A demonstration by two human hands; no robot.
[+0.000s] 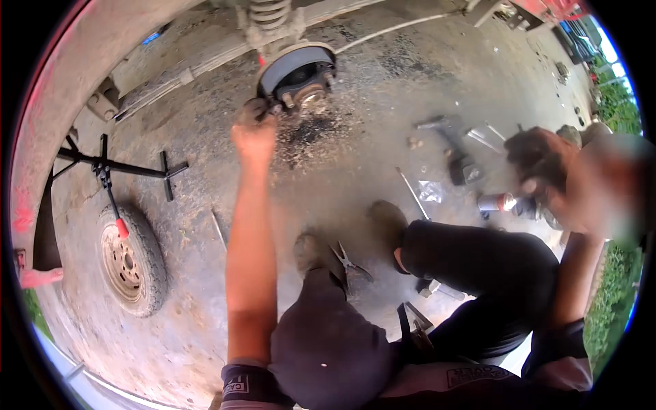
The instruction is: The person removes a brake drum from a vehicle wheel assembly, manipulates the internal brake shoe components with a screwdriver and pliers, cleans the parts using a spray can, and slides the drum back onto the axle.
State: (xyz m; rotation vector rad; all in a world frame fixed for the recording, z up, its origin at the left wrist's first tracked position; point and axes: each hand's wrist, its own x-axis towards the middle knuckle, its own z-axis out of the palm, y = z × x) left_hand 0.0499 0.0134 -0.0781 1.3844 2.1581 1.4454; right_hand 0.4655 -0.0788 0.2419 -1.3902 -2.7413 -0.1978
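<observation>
The brake (299, 74) is at upper centre of the frame. At its lower left edge the left hand (255, 133) is curled; I cannot tell what it grips. A wheel (137, 249) is at left, pliers (347, 264) at lower centre. The right hand (557, 178), blurred, its state unclear, partly hides things at right, beside a can (493, 202).
</observation>
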